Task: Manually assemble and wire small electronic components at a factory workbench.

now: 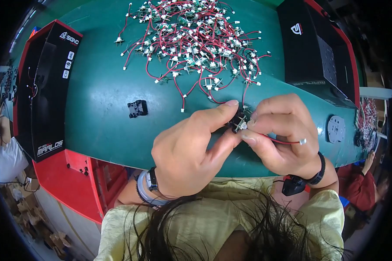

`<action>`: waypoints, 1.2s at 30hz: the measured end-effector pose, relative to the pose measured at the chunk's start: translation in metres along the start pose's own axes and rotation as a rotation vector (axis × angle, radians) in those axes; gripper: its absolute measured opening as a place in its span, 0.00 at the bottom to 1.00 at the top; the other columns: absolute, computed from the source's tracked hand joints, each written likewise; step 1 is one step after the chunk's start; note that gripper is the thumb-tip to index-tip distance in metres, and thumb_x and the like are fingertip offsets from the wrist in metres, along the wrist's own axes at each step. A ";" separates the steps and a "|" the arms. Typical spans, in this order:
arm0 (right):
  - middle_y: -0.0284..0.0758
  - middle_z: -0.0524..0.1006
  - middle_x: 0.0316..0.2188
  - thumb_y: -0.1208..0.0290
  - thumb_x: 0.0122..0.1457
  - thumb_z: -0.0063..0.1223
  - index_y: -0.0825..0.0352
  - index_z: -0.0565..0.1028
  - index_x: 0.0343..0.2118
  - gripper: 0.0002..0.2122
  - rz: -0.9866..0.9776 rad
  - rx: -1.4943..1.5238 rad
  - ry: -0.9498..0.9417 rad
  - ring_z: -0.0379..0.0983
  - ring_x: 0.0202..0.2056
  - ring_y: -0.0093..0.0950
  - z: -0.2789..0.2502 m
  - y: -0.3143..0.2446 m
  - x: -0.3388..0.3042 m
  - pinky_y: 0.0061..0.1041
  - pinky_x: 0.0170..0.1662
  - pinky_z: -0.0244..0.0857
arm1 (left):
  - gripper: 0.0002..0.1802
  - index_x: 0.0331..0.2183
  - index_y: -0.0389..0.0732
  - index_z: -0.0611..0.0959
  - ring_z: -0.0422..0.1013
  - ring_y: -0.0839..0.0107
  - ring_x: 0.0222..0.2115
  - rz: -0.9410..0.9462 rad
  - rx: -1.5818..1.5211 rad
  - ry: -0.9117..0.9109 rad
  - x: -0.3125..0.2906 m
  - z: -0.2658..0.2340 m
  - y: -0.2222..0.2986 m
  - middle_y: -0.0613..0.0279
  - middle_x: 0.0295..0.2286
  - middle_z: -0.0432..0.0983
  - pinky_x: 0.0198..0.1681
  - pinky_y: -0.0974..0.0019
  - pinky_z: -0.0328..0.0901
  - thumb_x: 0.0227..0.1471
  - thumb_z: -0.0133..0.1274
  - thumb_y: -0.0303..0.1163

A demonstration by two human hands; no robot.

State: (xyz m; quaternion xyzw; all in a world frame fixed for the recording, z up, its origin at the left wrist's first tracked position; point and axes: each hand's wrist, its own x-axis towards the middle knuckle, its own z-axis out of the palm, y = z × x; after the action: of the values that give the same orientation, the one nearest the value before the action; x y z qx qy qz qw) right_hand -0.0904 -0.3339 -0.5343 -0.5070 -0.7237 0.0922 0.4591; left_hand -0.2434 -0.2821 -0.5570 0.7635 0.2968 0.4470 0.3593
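My left hand (191,145) pinches a small black plastic part (236,119) between thumb and fingers, over the near side of the green table. Against that part, my right hand (287,130) grips a small circuit board (241,126) with a white connector. A red and black cable (276,141) runs from the board under the right fingers and ends in a white plug (303,141). The fingertips of both hands nearly meet and hide much of the black part. Left of my hands, another black plastic part (137,108) lies on the table.
A large heap of small boards with red and black cables (196,35) covers the table's far middle. Black boxes with red edges stand at left (48,87) and right (309,48). A grey plate (336,129) lies at right. Other people sit at both sides.
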 end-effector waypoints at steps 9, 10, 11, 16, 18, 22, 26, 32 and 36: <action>0.38 0.71 0.24 0.81 0.36 0.62 0.70 0.73 0.25 0.11 0.021 0.001 0.006 0.68 0.23 0.28 -0.001 -0.001 0.000 0.20 0.20 0.61 | 0.25 0.37 0.31 0.75 0.73 0.72 0.28 0.112 0.060 -0.058 -0.001 -0.003 -0.001 0.53 0.32 0.75 0.29 0.74 0.69 0.32 0.64 0.22; 0.38 0.71 0.24 0.81 0.36 0.62 0.71 0.73 0.25 0.10 0.018 -0.015 0.003 0.68 0.23 0.28 -0.002 -0.001 0.001 0.19 0.20 0.61 | 0.23 0.36 0.32 0.76 0.74 0.69 0.26 0.102 0.014 -0.012 0.000 0.000 0.000 0.55 0.30 0.76 0.27 0.73 0.69 0.30 0.62 0.19; 0.38 0.71 0.23 0.82 0.36 0.61 0.71 0.73 0.25 0.10 0.014 -0.031 0.000 0.69 0.23 0.28 -0.002 -0.001 0.001 0.19 0.20 0.61 | 0.22 0.34 0.34 0.77 0.74 0.66 0.24 0.093 -0.032 0.034 0.001 0.002 0.000 0.56 0.28 0.76 0.24 0.71 0.68 0.29 0.61 0.17; 0.38 0.70 0.25 0.81 0.42 0.57 0.70 0.71 0.25 0.07 0.051 -0.031 -0.020 0.67 0.23 0.25 -0.004 -0.003 -0.001 0.19 0.24 0.59 | 0.21 0.35 0.32 0.77 0.74 0.64 0.28 0.070 -0.074 0.013 -0.001 0.003 -0.001 0.53 0.31 0.76 0.29 0.71 0.69 0.31 0.58 0.15; 0.39 0.70 0.24 0.81 0.42 0.57 0.70 0.71 0.25 0.07 0.064 -0.034 -0.022 0.67 0.23 0.25 -0.003 -0.004 0.000 0.19 0.24 0.59 | 0.21 0.36 0.32 0.76 0.74 0.63 0.29 0.047 -0.083 -0.006 -0.001 0.003 0.000 0.53 0.31 0.75 0.30 0.70 0.70 0.32 0.58 0.14; 0.39 0.70 0.25 0.82 0.43 0.56 0.72 0.71 0.25 0.06 0.097 0.019 0.015 0.66 0.24 0.24 0.004 0.001 0.002 0.19 0.25 0.59 | 0.22 0.38 0.29 0.74 0.74 0.67 0.30 0.030 -0.104 -0.039 -0.001 0.001 -0.003 0.50 0.31 0.75 0.32 0.72 0.69 0.35 0.57 0.14; 0.38 0.70 0.25 0.82 0.43 0.56 0.73 0.71 0.26 0.06 0.252 0.166 0.008 0.66 0.24 0.23 0.002 0.000 0.002 0.18 0.26 0.60 | 0.21 0.41 0.27 0.72 0.72 0.74 0.28 -0.145 -0.248 -0.135 0.001 -0.005 0.000 0.51 0.28 0.75 0.32 0.74 0.68 0.40 0.54 0.15; 0.37 0.70 0.25 0.81 0.44 0.56 0.73 0.73 0.25 0.05 0.285 0.237 -0.021 0.66 0.25 0.22 0.002 -0.002 0.003 0.17 0.27 0.60 | 0.18 0.40 0.31 0.74 0.72 0.77 0.29 -0.439 -0.672 -0.143 -0.001 -0.007 0.000 0.57 0.29 0.75 0.33 0.77 0.67 0.43 0.53 0.17; 0.36 0.70 0.25 0.81 0.44 0.56 0.72 0.73 0.24 0.04 0.289 0.277 0.016 0.66 0.25 0.21 0.004 -0.001 0.000 0.17 0.27 0.60 | 0.17 0.42 0.30 0.73 0.71 0.77 0.33 -0.511 -0.831 -0.203 0.002 -0.010 -0.004 0.58 0.32 0.74 0.37 0.77 0.65 0.46 0.50 0.17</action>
State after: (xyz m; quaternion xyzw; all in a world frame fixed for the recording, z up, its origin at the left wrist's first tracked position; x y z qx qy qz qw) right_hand -0.0939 -0.3328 -0.5356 -0.5383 -0.6202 0.2516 0.5121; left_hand -0.2514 -0.2753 -0.5557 0.4984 0.2348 0.3488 0.7582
